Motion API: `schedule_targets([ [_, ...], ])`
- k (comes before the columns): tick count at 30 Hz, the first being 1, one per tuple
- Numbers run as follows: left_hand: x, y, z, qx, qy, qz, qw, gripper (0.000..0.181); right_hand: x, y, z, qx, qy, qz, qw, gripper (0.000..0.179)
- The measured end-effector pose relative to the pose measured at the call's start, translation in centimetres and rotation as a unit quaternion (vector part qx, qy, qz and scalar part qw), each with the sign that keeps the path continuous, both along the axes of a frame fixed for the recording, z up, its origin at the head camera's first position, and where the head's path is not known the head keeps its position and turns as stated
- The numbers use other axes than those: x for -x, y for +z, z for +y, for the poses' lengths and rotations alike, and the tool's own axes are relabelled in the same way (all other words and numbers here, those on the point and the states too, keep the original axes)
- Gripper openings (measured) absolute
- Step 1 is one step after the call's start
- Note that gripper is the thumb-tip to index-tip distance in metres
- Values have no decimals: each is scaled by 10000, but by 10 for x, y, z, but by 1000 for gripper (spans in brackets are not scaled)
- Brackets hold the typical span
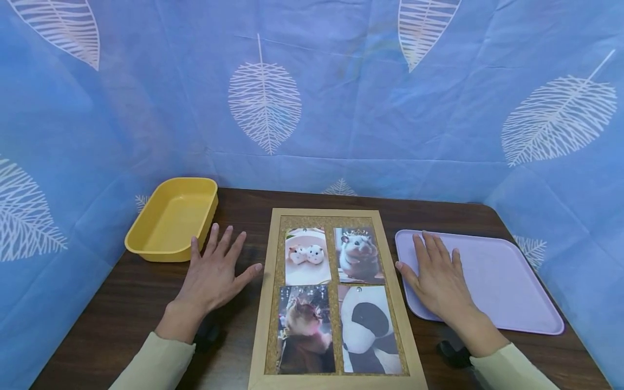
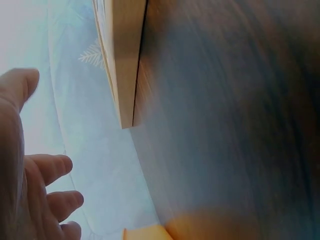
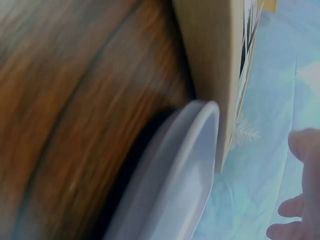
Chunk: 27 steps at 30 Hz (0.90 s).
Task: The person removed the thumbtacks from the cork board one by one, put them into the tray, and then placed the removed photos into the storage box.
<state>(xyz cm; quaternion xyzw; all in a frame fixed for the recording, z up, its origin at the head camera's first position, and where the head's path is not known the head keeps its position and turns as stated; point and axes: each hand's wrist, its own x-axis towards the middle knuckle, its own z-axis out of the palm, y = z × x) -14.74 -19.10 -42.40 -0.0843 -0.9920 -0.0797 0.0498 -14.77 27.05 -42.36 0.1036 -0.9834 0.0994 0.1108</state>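
Note:
A wood-framed cork board (image 1: 276, 303) lies in the middle of the table. Several pictures cover its cork: two white hamsters (image 1: 306, 257), a hamster wearing a crown (image 1: 359, 254), a dark cat-like picture (image 1: 306, 330) and a black-and-white plush animal (image 1: 369, 327). To the board's left, my left hand (image 1: 212, 279) spreads its fingers, palm down and holding nothing, its thumb near the frame. My right hand (image 1: 439, 279) is held flat over the left part of a lilac tray (image 1: 502, 281), also holding nothing. Both wrist views show the fingers raised above the tabletop.
A yellow basin (image 1: 170, 216) stands at the back left, just beyond my left fingertips. The dark wood table (image 1: 234, 206) ends at a blue cloth (image 1: 341, 108) with white leaf prints, hung behind and along both sides. The tray's near-left corner sits close to the board's right side.

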Motion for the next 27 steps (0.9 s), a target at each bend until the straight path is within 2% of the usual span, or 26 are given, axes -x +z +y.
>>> schedule_targets([
  [6,3,6,-4,-232,134,14,9996,83,2,9,-22,227,515,254,9981,68],
  [13,10,15,-22,-458,374,123,9982,81,11,22,-73,125,1351,530,9893,63],
  [18,17,23,-46,-561,602,196,9964,81,15,28,-122,-130,2075,572,9765,66],
  [22,24,25,-69,-615,786,248,9947,81,15,30,-164,-449,2606,335,9638,67],
  [27,35,25,-100,-646,1021,24,9927,88,13,26,-208,-1023,3139,85,9439,65],
])
